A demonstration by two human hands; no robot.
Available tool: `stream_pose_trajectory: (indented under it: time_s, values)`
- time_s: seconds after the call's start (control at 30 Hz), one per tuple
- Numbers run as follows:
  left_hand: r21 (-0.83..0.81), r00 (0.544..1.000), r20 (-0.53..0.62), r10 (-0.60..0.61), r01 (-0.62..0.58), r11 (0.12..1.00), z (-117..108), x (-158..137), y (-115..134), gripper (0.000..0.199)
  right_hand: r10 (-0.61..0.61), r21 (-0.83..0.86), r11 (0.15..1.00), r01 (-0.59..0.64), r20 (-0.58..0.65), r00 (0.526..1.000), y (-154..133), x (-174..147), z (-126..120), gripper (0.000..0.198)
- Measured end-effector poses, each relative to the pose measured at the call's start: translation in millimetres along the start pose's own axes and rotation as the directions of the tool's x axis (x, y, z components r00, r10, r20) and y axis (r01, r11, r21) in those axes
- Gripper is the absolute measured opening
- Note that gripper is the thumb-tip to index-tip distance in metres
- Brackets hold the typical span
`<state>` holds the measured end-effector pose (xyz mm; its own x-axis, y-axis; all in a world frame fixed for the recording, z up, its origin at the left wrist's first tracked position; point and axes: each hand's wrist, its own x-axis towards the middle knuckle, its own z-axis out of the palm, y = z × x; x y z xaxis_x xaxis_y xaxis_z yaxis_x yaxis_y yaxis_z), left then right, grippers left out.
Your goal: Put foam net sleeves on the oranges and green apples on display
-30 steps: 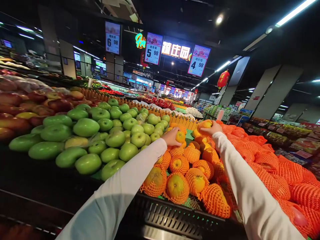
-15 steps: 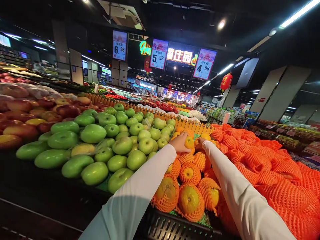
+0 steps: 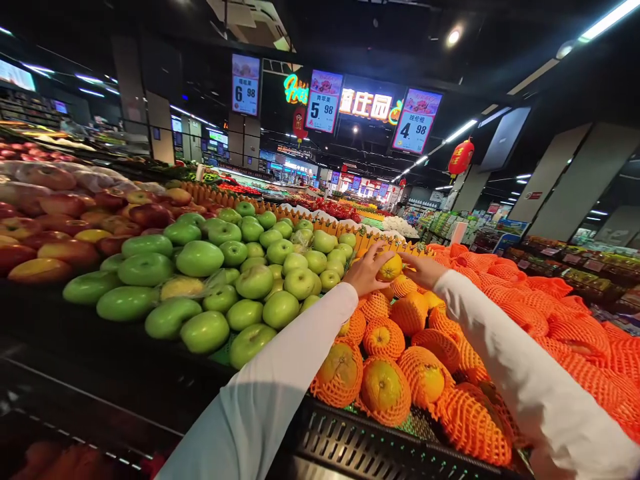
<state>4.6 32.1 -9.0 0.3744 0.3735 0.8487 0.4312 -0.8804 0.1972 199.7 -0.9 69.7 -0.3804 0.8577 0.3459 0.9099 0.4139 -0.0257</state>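
Note:
A bare orange (image 3: pixel 390 267) sits at the back of the orange pile, above the netted fruit. My left hand (image 3: pixel 367 272) is curled round its left side, with fingers over the top. On the opposite side, my right hand (image 3: pixel 424 269) has its fingers stretched toward the orange; the fingertips are at its edge, and firm contact cannot be made out. Below both hands lie several oranges in orange foam nets, including a front netted orange (image 3: pixel 383 390). A netted orange (image 3: pixel 410 313) lies just beneath the right hand.
Green apples (image 3: pixel 200 259) are heaped left of the oranges, with red apples (image 3: pixel 70 257) beyond. Fruit in red-orange foam nets (image 3: pixel 525 307) fills the right side. A black slotted crate edge (image 3: pixel 360 440) runs along the front. A low wooden fence (image 3: pixel 300 213) stands behind; price signs (image 3: pixel 324 101) hang overhead.
My left hand has shifted slightly right and up with the orange. My right hand has risen from among the oranges beside it, uncovering more netted fruit. The view has shifted slightly.

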Motion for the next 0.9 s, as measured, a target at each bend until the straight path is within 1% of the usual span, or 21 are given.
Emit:
stream_pose_trajectory:
  time_s: [0.03,0.07,0.13,0.17,0.23,0.3,0.33,0.4,0.5,0.57,0.6,0.67,0.73,0.8,0.87,0.9]
  values:
    - [-0.007,1.0,0.005,-0.003,0.003,1.0,0,0,0,0.061,-0.009,0.065,0.998,0.008,0.012,1.0,-4,-13,1,0.055]
    - [-0.019,1.0,0.024,0.001,-0.001,1.0,0,0,1,0.062,-0.026,0.134,0.991,0.027,-0.009,1.0,-8,-27,4,0.059]
    - [-0.055,0.996,0.09,0.025,-0.02,0.998,0,-1,5,0.062,-0.061,0.236,0.969,0.077,-0.074,0.995,-15,-50,15,0.07]
    - [-0.083,0.991,0.132,0.034,-0.023,0.996,0,-1,8,0.063,-0.053,0.292,0.953,0.082,-0.106,0.993,-16,-59,22,0.075]
    - [-0.164,0.971,0.238,0.027,0.012,0.986,0,-1,13,0.066,0.015,0.408,0.912,0.037,-0.124,0.992,-16,-68,36,0.079]
    - [-0.248,0.937,0.35,-0.014,0.107,0.963,-1,-2,18,0.07,0.092,0.497,0.867,-0.038,-0.085,0.992,-12,-70,47,0.077]
    - [-0.28,0.916,0.399,-0.036,0.159,0.947,-1,-2,20,0.071,0.121,0.512,0.856,-0.073,-0.062,0.991,-10,-69,49,0.074]
    - [-0.334,0.883,0.464,-0.07,0.248,0.91,-2,-3,21,0.071,0.169,0.474,0.871,-0.13,-0.04,0.985,-6,-67,48,0.068]
    - [-0.401,0.86,0.499,-0.107,0.339,0.851,-3,-5,18,0.065,0.224,0.35,0.917,-0.192,-0.051,0.973,-5,-70,38,0.063]
    - [-0.387,0.852,0.506,-0.137,0.366,0.847,-5,-6,14,0.056,0.195,0.325,0.929,-0.178,-0.021,0.981,-4,-77,32,0.059]
    - [-0.352,0.852,0.501,-0.151,0.36,0.864,-6,-7,11,0.048,0.167,0.331,0.93,-0.162,0.015,0.986,-3,-81,30,0.056]
    - [-0.254,0.867,0.466,-0.175,0.321,0.912,-9,-7,6,0.038,0.127,0.341,0.927,-0.158,0.112,0.986,1,-89,30,0.051]
    - [-0.153,0.895,0.4,-0.197,0.277,0.949,-11,-6,1,0.04,0.121,0.333,0.925,-0.182,0.194,0.973,4,-94,32,0.054]
    - [-0.092,0.922,0.323,-0.214,0.256,0.962,-13,-2,-4,0.041,0.116,0.311,0.934,-0.179,0.21,0.971,6,-95,33,0.058]
    - [-0.094,0.938,0.252,-0.238,0.268,0.959,-17,2,-6,0.038,0.073,0.28,0.952,-0.126,0.192,0.979,7,-94,32,0.068]
    - [-0.111,0.937,0.225,-0.266,0.296,0.949,-21,4,-6,0.038,0.047,0.26,0.961,-0.095,0.186,0.981,7,-93,32,0.074]
